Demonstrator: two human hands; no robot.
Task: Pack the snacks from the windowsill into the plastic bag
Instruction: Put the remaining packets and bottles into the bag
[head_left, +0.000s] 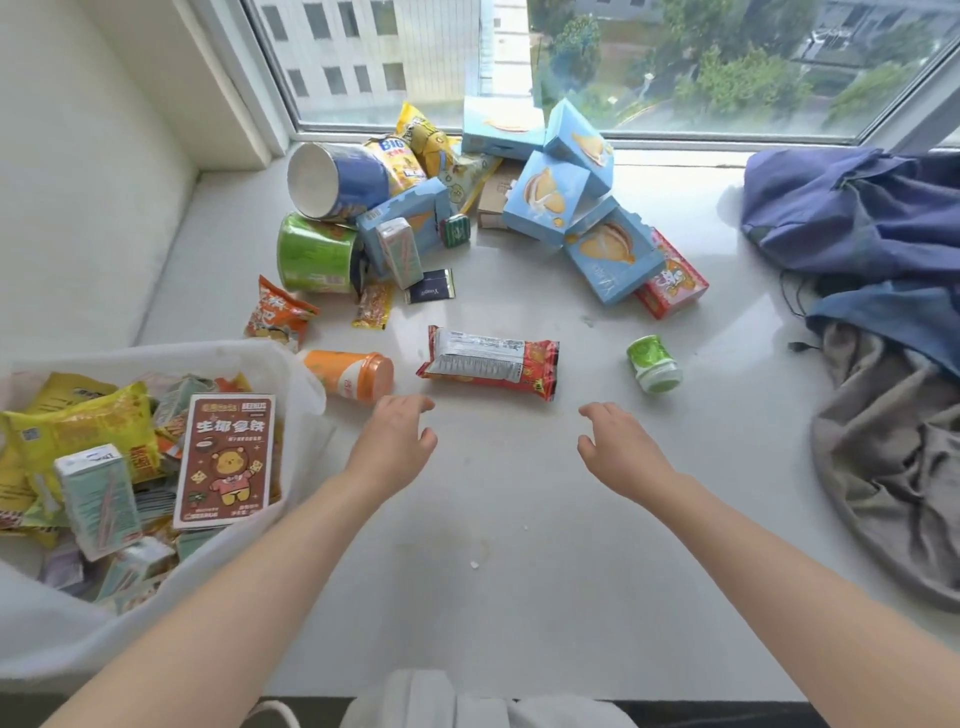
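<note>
My left hand (397, 441) and my right hand (618, 449) hover over the white windowsill (493, 545), both empty with loosely spread fingers. Just beyond them lies a red snack packet (488, 361), back side up. An orange cup (350, 374) lies on its side just past my left fingertips. A small green cup (653, 362) lies to the right. The translucent plastic bag (291, 364) stands open at the left, holding several packets and a brown bear box (226, 460). A heap of blue boxes (550, 192), tubs and packets lies near the window.
Blue cloth (852, 213) and grey cloth (893, 467) are bunched at the right end of the sill. A white wall closes the left side. The window glass runs along the back. The sill's front edge is near my body.
</note>
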